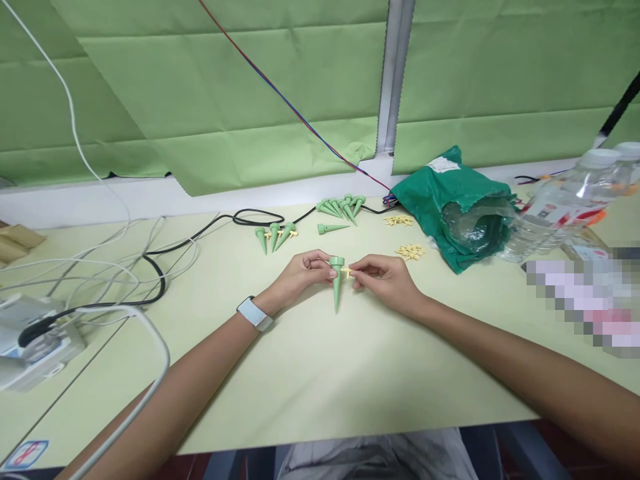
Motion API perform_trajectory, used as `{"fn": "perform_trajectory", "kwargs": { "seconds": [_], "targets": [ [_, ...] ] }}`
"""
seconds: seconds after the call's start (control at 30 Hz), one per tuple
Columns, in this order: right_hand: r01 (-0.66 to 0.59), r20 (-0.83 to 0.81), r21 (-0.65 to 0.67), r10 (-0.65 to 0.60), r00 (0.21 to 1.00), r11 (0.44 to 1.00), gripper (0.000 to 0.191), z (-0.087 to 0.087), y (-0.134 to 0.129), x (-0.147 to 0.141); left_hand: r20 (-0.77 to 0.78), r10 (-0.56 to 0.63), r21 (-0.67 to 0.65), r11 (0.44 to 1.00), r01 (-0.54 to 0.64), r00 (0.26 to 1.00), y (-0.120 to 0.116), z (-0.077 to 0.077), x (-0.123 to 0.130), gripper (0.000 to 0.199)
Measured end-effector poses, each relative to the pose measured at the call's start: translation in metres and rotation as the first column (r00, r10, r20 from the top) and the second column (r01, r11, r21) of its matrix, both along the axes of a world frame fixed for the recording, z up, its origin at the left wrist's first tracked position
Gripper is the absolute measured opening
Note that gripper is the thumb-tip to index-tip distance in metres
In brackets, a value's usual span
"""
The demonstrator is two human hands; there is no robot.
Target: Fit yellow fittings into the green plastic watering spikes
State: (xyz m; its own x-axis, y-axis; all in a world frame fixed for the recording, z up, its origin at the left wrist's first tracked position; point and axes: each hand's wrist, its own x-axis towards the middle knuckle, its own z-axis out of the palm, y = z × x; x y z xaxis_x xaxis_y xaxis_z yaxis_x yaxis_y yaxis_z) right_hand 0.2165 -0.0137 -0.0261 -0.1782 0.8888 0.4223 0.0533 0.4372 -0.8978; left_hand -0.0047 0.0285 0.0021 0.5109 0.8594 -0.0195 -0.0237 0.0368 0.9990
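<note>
A green plastic watering spike (337, 283) hangs point down from the fingers of my left hand (313, 268), which pinch it just below its wide cap. My right hand (383, 280) is closed on a small yellow valve piece (347, 271), whose end meets or nearly meets the spike's side; whether it is inserted I cannot tell. Beyond my hands lie a single green spike (334, 229) and a group of several green spikes (343, 207). To the left, green spikes with yellow pieces (275, 235) lie together. Small yellow pieces form two piles, a nearer pile (410, 251) and a farther pile (399, 221).
A torn green plastic bag (453, 200) stands at the back right, beside clear plastic bottles (570, 200). White and black cables (160, 267) tangle across the left of the table (300, 387), near a white power strip (40, 347). Green blinds (240, 87) cover the wall behind.
</note>
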Motion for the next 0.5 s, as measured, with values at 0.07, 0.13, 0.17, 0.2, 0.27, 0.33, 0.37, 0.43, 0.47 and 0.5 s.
{"fn": "perform_trajectory", "kwargs": {
  "seconds": [0.07, 0.13, 0.17, 0.2, 0.27, 0.33, 0.37, 0.43, 0.47, 0.5],
  "targets": [
    [-0.046, -0.058, -0.071, 0.041, 0.997, 0.996, 0.026, -0.002, 0.000, -0.002, -0.011, 0.005, -0.004, 1.000, -0.005, 1.000, -0.001, 0.000, 0.000, 0.031],
    [-0.071, -0.065, -0.073, 0.066, 0.996, 0.995, 0.023, -0.001, -0.001, -0.002, -0.014, 0.005, -0.013, 1.000, -0.005, 1.000, -0.002, 0.002, 0.001, 0.030],
    [-0.070, -0.049, -0.049, 0.068, 0.996, 0.996, 0.020, 0.000, -0.001, -0.002, -0.012, 0.005, -0.020, 1.000, -0.006, 1.000, -0.003, 0.004, 0.002, 0.029],
    [-0.063, -0.020, -0.008, 0.063, 0.998, 0.998, 0.017, 0.001, -0.001, -0.001, -0.011, 0.005, -0.026, 1.000, -0.006, 1.000, -0.004, 0.005, 0.002, 0.028],
    [-0.041, 0.077, 0.119, 0.032, 0.996, 0.992, 0.012, 0.004, -0.002, 0.003, -0.019, -0.004, -0.031, 1.000, 0.003, 1.000, -0.004, 0.007, 0.003, 0.027],
    [-0.042, 0.194, 0.277, -0.013, 0.981, 0.960, 0.011, 0.006, -0.002, 0.007, -0.032, -0.025, -0.034, 0.999, 0.024, 0.999, -0.003, 0.008, 0.002, 0.025],
    [-0.055, 0.241, 0.342, -0.031, 0.970, 0.938, 0.013, 0.007, -0.002, 0.008, -0.036, -0.037, -0.032, 0.999, 0.036, 0.999, -0.003, 0.008, 0.002, 0.025],
    [-0.082, 0.294, 0.401, -0.044, 0.955, 0.912, 0.015, 0.007, -0.002, 0.009, -0.038, -0.053, -0.021, 0.998, 0.052, 0.998, -0.001, 0.006, 0.000, 0.025],
    [-0.084, 0.293, 0.385, -0.036, 0.955, 0.919, 0.014, 0.006, -0.002, 0.009, -0.038, -0.057, -0.014, 0.998, 0.056, 0.998, -0.001, 0.005, 0.000, 0.026],
    [-0.075, 0.268, 0.337, -0.019, 0.963, 0.939, 0.014, 0.005, -0.002, 0.008, -0.038, -0.057, -0.007, 0.998, 0.057, 0.998, -0.001, 0.004, -0.001, 0.026]
  ]
}}
